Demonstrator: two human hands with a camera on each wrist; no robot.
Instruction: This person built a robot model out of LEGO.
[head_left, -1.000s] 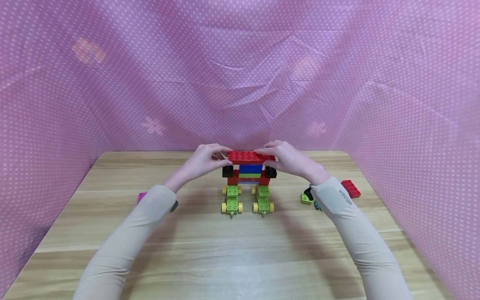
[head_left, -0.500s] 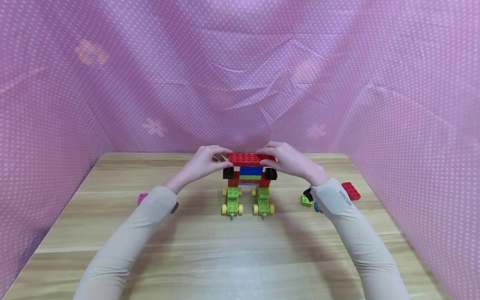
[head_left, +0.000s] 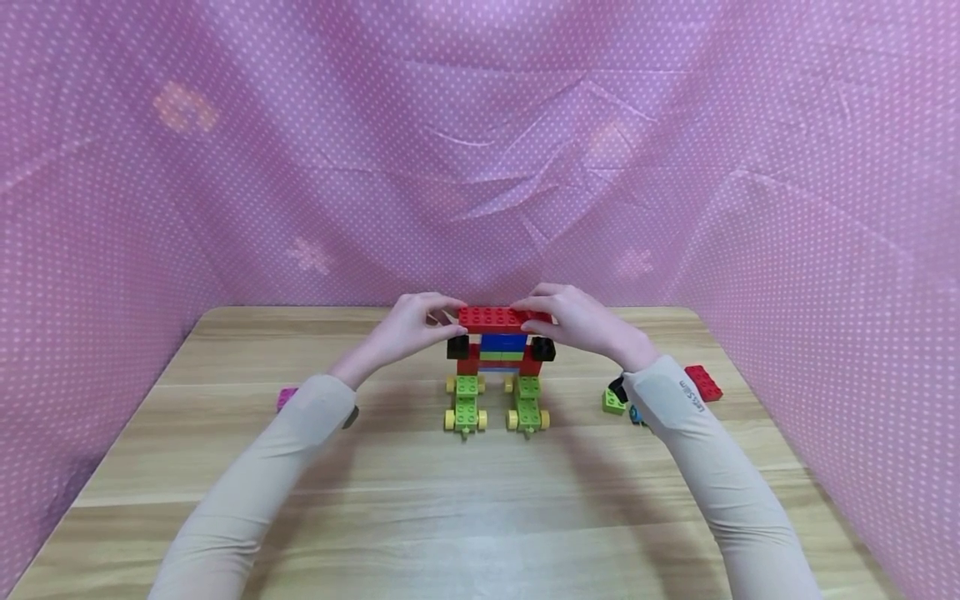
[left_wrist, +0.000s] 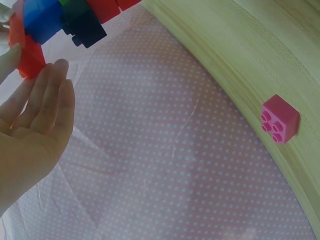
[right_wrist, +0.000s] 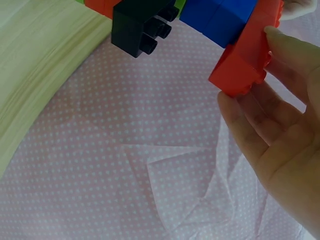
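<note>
Head view: both hands meet at a brick model standing toward the far middle of the wooden table (head_left: 480,508). The left hand (head_left: 408,327) pinches the left end of the long red brick (head_left: 501,317) on top of the model, fingers curled over it and thumb below. The right hand (head_left: 579,321) holds the right end the same way. Under the red brick sit a blue brick (head_left: 502,342), black bricks at either side, red legs and two green wheeled bases (head_left: 465,402). A pink brick (head_left: 285,397) lies partly hidden by the left sleeve; a loose red brick (head_left: 702,382) and a small green one (head_left: 612,402) lie by the right forearm.

Left wrist view: the left hand (left_wrist: 31,125) shows its fingers fairly straight, tips touching the red brick (left_wrist: 27,52). The pink brick (left_wrist: 280,119) rests alone on the table.

Right wrist view: the right hand (right_wrist: 275,120) has thumb and fingers closed on the red brick's end (right_wrist: 247,55), with the blue brick (right_wrist: 220,17) and a black brick (right_wrist: 140,25) just beside.
</note>
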